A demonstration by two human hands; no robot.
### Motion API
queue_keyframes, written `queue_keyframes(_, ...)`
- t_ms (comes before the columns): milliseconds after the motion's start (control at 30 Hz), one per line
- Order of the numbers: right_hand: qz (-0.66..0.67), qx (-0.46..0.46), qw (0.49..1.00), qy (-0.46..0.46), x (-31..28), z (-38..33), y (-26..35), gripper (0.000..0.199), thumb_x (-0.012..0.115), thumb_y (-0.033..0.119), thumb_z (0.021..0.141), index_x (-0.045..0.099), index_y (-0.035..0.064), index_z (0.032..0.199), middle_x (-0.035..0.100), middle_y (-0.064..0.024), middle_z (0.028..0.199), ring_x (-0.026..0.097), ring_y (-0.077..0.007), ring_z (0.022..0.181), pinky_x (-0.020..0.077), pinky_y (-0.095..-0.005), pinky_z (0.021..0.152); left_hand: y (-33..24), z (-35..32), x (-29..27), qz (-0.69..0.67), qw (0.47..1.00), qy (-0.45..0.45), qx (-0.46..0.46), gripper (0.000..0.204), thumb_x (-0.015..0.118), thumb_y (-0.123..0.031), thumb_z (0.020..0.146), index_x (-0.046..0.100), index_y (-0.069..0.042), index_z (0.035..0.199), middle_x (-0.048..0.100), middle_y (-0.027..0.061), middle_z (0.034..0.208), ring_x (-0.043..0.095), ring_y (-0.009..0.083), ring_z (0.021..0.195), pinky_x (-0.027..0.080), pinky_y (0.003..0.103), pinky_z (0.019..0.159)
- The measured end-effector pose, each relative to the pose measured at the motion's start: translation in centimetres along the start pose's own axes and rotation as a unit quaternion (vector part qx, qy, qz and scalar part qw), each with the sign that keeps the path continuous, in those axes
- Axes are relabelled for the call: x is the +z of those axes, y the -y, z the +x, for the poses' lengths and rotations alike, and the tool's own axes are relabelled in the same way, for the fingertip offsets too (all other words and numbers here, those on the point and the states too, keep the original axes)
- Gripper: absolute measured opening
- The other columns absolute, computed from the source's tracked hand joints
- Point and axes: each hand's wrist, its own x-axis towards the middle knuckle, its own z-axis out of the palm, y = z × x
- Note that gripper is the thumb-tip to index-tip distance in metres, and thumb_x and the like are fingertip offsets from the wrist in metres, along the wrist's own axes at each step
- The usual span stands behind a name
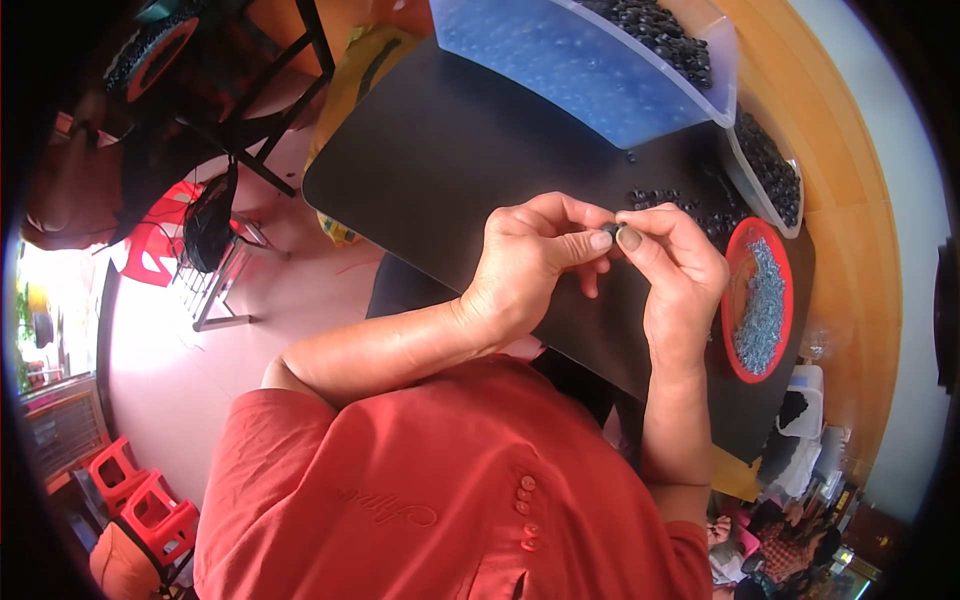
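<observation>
My left hand [530,265] and my right hand [680,270] meet fingertip to fingertip above a black table [430,160]. Between their thumbs and forefingers they pinch a small dark round part [610,231], mostly hidden by the fingers. Just beyond the fingertips lies a scatter of small black ring-shaped parts [680,205] on the table top. A red round dish [757,300] holding a heap of small grey metal pieces sits close to the right of my right hand.
A clear plastic bin [600,70] with black parts stands at the table's far side, a second clear tub [770,170] at the far right. Red plastic stools [140,495] and a black frame [270,90] stand on the floor to the left.
</observation>
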Motion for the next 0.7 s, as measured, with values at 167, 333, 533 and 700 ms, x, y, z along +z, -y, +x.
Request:
queue_keyframes(167,0.017,-0.041,0.999,-0.022,-1.1,0.2,-0.4,0.008,0.066,-0.004,0.089,0.068,-0.0058,0.097,0.064,-0.0053,0.092,0.062,-0.013,0.085,0.0509,-0.0242,0.077,-0.7,0.7,1.3,0.001,1.0,0.022,0.003,0.008,0.064,0.001,0.093,0.064,0.004,0.1,0.067,0.013,0.095,0.066,0.0197,0.075,0.055,0.031,0.059)
queue_keyframes(333,0.017,-0.058,0.998,-0.027,-2.1,0.3,0.1,0.008,0.065,-0.002,0.091,0.068,-0.0053,0.098,0.064,-0.0052,0.092,0.063,-0.0132,0.086,0.0519,-0.0252,0.077,-1.3,1.5,2.4,-0.017,0.998,0.042,-0.039,0.008,0.063,0.001,0.093,0.064,0.004,0.1,0.068,0.0135,0.095,0.066,0.0207,0.075,0.054,0.032,0.058)
queue_keyframes(533,0.064,-0.033,0.995,-0.064,-1.9,0.3,0.2,0.006,0.067,-0.002,0.09,0.067,-0.0037,0.096,0.065,-0.0023,0.088,0.059,-0.0075,0.082,0.049,-0.0224,0.076,-0.8,2.0,2.9,-0.014,0.998,0.047,-0.032,0.007,0.064,0.0,0.093,0.064,0.004,0.099,0.067,0.0135,0.092,0.066,0.0208,0.075,0.054,0.033,0.058)
queue_keyframes(700,-0.145,-0.168,0.974,-0.053,-2.0,0.5,-0.2,0.01,0.064,-0.005,0.09,0.067,-0.0054,0.1,0.062,-0.0047,0.089,0.061,-0.0097,0.082,0.0505,-0.0236,0.071,-0.4,2.6,2.6,-0.009,0.999,0.043,-0.028,0.008,0.064,-0.002,0.093,0.064,0.003,0.099,0.067,0.0125,0.092,0.065,0.0202,0.076,0.053,0.032,0.059)
